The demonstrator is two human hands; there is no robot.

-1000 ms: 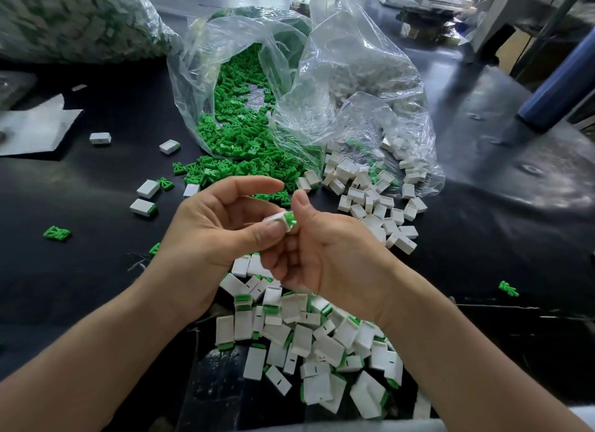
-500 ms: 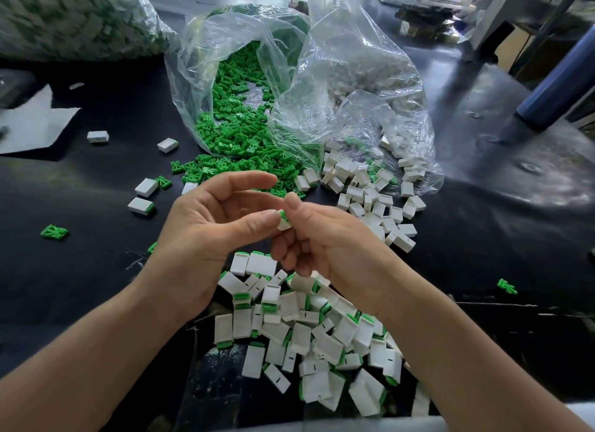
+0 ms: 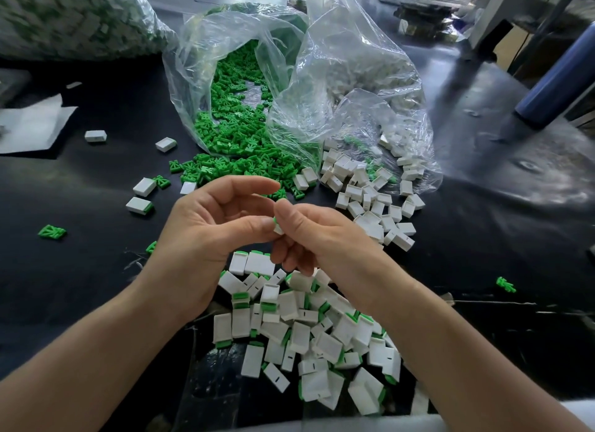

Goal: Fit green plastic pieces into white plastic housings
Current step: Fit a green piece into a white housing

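Note:
My left hand [image 3: 212, 228] and my right hand [image 3: 318, 238] meet above the black table, and both pinch one white housing with a green piece [image 3: 277, 226] in it; only its corner shows between the thumbs. A heap of loose green pieces [image 3: 238, 161] spills from a clear bag [image 3: 225, 55] just beyond the hands. Empty white housings [image 3: 370, 193] lie in front of a second clear bag [image 3: 360, 77] to the right. Under my wrists sits a pile of housings with green pieces fitted [image 3: 306, 331].
Stray housings [image 3: 139, 205] and single green pieces [image 3: 51, 232] dot the table's left side; one green piece [image 3: 505, 285] lies at right. A white sheet [image 3: 29, 125] is far left, a full bag [image 3: 70, 16] at back left, a blue cylinder [image 3: 557, 87] at right.
The housing with its green piece, clearly exposed between the fingertips a second ago, is now almost covered by both thumbs. The hands have closed in on each other and stayed in place.

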